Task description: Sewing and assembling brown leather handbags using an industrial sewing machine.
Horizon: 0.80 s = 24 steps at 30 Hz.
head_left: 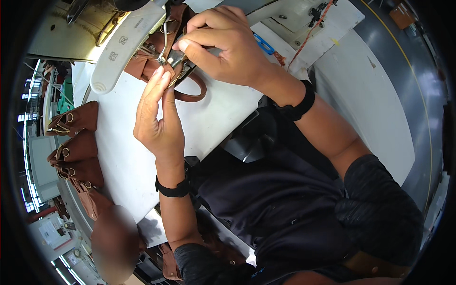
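Observation:
A brown leather handbag [140, 64] lies under the head of a sewing machine [124, 50], its curved handle [203, 90] resting on the white table. Along its opening runs a zipper [177, 77] with brass-coloured teeth. My left hand [160, 116] pinches the leather at the zipper's end between thumb and fingertips. Just above and to the right, my right hand [222, 47] is closed, thumb against forefinger, at the bag's edge beside a small metal part of the machine. Whatever sits between the right fingertips is too small to make out.
Several brown bags [80, 148] with metal rings line the table's left side. A blurred brown shape [115, 242] is at lower left. Blue-handled snips [264, 43] and a red-and-white cord [317, 27] lie at the right of the machine. The white tabletop [223, 111] ends near my body.

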### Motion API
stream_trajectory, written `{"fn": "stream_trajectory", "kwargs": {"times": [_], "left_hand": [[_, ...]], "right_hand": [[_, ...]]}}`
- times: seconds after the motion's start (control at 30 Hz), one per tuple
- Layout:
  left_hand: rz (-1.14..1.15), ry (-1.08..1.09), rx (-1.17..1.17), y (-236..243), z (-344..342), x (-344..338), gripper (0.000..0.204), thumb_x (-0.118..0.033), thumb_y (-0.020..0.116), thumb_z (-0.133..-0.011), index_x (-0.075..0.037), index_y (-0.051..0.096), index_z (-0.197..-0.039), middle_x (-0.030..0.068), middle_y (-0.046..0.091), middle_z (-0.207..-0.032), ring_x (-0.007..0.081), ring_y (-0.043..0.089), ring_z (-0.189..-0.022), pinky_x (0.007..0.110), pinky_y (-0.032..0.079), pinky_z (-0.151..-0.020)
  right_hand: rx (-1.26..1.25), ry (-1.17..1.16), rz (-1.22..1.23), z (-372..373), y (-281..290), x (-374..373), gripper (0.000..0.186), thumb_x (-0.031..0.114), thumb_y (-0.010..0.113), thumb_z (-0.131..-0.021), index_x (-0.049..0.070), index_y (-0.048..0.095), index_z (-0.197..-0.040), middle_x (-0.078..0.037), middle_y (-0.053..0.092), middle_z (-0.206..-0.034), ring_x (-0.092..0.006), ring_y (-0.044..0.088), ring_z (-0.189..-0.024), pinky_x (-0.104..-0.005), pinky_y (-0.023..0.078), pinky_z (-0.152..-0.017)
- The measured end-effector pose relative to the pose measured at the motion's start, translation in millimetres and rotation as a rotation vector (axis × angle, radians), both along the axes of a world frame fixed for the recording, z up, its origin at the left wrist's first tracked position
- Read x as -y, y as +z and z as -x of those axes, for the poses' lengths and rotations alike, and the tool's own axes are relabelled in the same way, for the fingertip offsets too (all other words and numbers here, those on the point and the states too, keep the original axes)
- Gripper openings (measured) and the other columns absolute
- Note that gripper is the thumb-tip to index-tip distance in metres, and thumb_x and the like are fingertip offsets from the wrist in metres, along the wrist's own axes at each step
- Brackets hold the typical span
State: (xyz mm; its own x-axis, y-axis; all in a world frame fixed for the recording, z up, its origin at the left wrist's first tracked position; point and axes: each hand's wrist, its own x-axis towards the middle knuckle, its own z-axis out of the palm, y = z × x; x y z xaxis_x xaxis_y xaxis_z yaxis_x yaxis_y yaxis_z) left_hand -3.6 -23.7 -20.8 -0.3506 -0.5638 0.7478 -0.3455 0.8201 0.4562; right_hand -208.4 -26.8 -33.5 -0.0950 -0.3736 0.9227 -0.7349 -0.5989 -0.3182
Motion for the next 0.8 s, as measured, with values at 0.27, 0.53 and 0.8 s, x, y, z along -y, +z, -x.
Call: {"fn": "stream_trajectory", "kwargs": {"times": [0.27,0.53,0.8], "left_hand": [[0.006,-0.022,-0.046,0,1,1,0.027,0.009,0.073,-0.090,0.000,0.076,-0.115,0.0174,0.076,-0.118,0.0292,0.073,-0.114,0.037,0.057,-0.100],[0.020,-0.008,-0.052,-1,1,7,0.028,0.010,0.072,-0.090,0.000,0.076,-0.116,0.0169,0.076,-0.119,0.0285,0.073,-0.115,0.038,0.057,-0.101],[0.014,0.016,-0.038,0,6,7,0.023,0.008,0.069,-0.095,0.002,0.076,-0.116,0.0171,0.076,-0.120,0.0231,0.073,-0.114,0.035,0.056,-0.102]], "right_hand": [[-0.014,-0.023,-0.054,-4,4,-7,0.010,0.019,0.071,-0.090,0.014,0.079,-0.087,0.004,0.068,-0.092,-0.0152,0.061,-0.088,-0.0347,0.038,-0.095],[-0.011,-0.035,-0.058,-5,5,-7,0.009,0.022,0.073,-0.089,0.014,0.077,-0.085,0.003,0.069,-0.093,-0.0163,0.063,-0.088,-0.0353,0.038,-0.095],[-0.033,-0.033,-0.099,1,8,-11,0.012,0.018,0.070,-0.095,0.014,0.081,-0.095,0.004,0.067,-0.095,-0.0131,0.061,-0.091,-0.0331,0.037,-0.094]]}}
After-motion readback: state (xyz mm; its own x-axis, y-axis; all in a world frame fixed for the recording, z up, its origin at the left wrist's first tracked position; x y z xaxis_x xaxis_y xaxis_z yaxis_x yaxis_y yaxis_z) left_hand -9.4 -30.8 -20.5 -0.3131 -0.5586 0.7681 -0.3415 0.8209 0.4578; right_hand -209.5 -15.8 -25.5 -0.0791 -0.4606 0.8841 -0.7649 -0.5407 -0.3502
